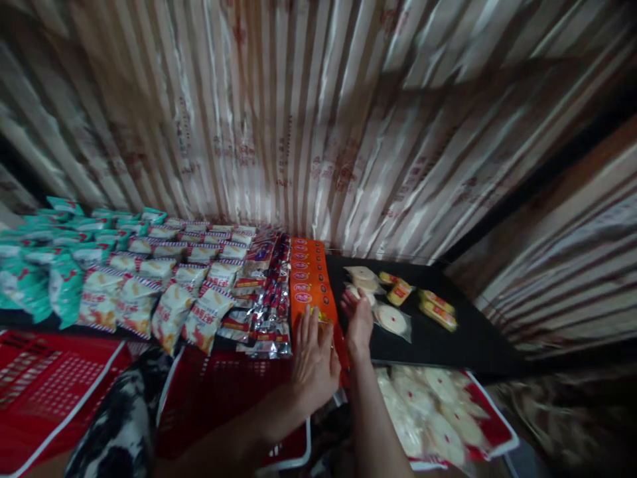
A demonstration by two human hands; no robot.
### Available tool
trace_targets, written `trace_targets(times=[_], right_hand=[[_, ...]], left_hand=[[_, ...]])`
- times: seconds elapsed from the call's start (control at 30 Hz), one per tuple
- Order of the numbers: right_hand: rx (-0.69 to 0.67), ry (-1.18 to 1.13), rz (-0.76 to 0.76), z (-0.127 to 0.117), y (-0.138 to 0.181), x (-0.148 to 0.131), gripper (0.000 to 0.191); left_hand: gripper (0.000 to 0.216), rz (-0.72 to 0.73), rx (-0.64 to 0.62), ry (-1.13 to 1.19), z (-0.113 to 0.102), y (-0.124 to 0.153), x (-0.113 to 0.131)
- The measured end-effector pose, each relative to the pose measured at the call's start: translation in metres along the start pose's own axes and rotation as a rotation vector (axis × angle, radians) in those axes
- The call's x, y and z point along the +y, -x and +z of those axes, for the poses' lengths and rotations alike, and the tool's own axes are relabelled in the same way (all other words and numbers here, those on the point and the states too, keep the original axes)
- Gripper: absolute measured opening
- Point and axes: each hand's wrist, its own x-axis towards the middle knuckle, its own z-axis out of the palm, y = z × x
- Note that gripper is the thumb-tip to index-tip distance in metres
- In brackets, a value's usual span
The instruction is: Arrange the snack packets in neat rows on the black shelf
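My left hand (314, 352) lies with stretched fingers on the near end of a long orange packaging strip (308, 272) printed with a row of oval logos. A small yellow patch (323, 317) shows beside its fingertips. Just right of the strip is my right hand (359, 325), fingers loosely curved and apart, its palm turned toward the strip. Whether it touches the strip's edge I cannot tell. Past its fingertips are clear packs of round white discs (365, 277), partly covered by the hand. Another disc pack (392, 320) sits to its right.
Silver and dark red packets (266, 299), white snack bags (172, 309) and teal bags (67, 285) stand in rows leftward. Yellow packs (438, 309) lie on the black shelf (478, 332). Below are red baskets (223, 385), one holding disc packs (440, 411). Ribbed sheeting (279, 133) hangs behind.
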Motion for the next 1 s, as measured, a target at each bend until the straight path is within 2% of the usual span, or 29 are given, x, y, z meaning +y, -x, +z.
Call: trace_targets(times=[0.1, 0.2, 0.3, 0.37, 0.47, 0.57, 0.63, 0.8, 1.0], right_hand=[[0.078, -0.018, -0.123, 0.001, 0.007, -0.007, 0.06], [0.152, 0.012, -0.236, 0.005, 0.023, -0.021, 0.053], [0.13, 0.074, -0.311, 0.022, 0.051, -0.042, 0.048], [0.024, 0.16, -0.341, 0.042, 0.076, -0.055, 0.047], [-0.254, 0.278, -0.343, 0.082, 0.115, -0.069, 0.046], [-0.561, 0.36, -0.323, 0.124, 0.147, -0.071, 0.041], [-0.707, 0.401, -0.353, 0.151, 0.163, -0.069, 0.037], [-0.87, 0.45, -0.514, 0.213, 0.192, -0.067, 0.028], [-0.973, 0.463, -0.626, 0.266, 0.214, -0.065, 0.028]], left_hand=[[0.055, 0.046, 0.042, 0.063, -0.022, 0.015, -0.008], [0.052, 0.075, 0.111, 0.092, -0.054, 0.024, -0.026], [0.048, 0.084, 0.178, 0.084, -0.089, 0.032, -0.049], [0.047, 0.072, 0.225, 0.053, -0.111, 0.037, -0.068], [0.044, -0.021, 0.299, -0.02, -0.14, 0.045, -0.099], [0.043, -0.137, 0.358, -0.09, -0.168, 0.054, -0.133], [0.042, -0.187, 0.405, -0.136, -0.187, 0.059, -0.159], [0.044, -0.281, 0.52, -0.244, -0.223, 0.075, -0.228], [0.053, -0.382, 0.507, -0.292, -0.246, 0.088, -0.29]])
